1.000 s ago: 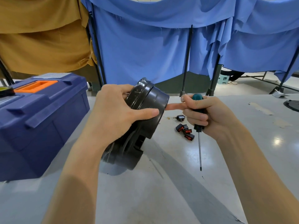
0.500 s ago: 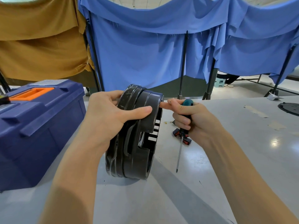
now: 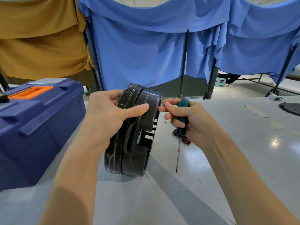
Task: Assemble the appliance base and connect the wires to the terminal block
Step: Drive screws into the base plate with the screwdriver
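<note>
Working on grey table (image 3: 227, 159) w/ blue toolbox (image 3: 40, 127) just left of base (image 3: 139, 143). Standing that black round base on edge on table. Gripping base's top rim w/ left hand (image 3: 110, 114), thumb across outer wall, fingers curled behind. Holding screwdriver (image 3: 180, 132) in right hand (image 3: 186, 117) just right of base, lower fingers wrapped round handle, tip pointing down. Pinching small metal piece (image 3: 163, 103) btwn thumb & forefinger at base's upper right edge.

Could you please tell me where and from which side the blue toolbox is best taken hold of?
Probably by the orange handle set into the top of the blue toolbox, coming down from above: it lies flat there, while the walls are broad and smooth, giving fingers little purchase.
</note>
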The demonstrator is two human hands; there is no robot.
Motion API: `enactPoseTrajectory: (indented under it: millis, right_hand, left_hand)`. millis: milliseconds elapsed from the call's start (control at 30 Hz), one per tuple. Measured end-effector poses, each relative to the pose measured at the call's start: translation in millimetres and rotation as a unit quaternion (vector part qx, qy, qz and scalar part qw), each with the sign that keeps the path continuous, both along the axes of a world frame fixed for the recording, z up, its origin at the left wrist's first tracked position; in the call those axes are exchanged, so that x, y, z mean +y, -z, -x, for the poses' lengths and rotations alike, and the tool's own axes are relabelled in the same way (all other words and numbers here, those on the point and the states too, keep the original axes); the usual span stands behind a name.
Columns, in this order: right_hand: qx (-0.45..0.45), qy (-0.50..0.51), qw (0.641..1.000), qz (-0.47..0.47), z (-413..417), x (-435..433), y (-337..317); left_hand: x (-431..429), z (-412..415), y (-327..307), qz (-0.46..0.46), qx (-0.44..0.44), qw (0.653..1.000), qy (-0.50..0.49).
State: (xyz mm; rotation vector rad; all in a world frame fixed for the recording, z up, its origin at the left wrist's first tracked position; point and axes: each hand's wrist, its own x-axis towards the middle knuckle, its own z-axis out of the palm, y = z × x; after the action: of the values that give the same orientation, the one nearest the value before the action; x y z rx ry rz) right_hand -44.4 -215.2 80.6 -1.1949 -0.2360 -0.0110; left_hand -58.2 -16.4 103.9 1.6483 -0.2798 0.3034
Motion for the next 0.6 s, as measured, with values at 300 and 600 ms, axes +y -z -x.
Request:
enactPoseTrajectory:
  millis: [300,600]
  right_hand:
    - [-0.034,0.026,0.998,0.052,1.7,5.9,1.2]
    - [-0.028,0.060,0.998,-0.019,4.6,22.3,6.1]
  left_hand:
    - [-0.8,-0.2,0.0,0.009,0.000,1.000,-0.003]
    - [-2.6,-0.6,1.5,0.004,-0.012,1.000,-0.006]
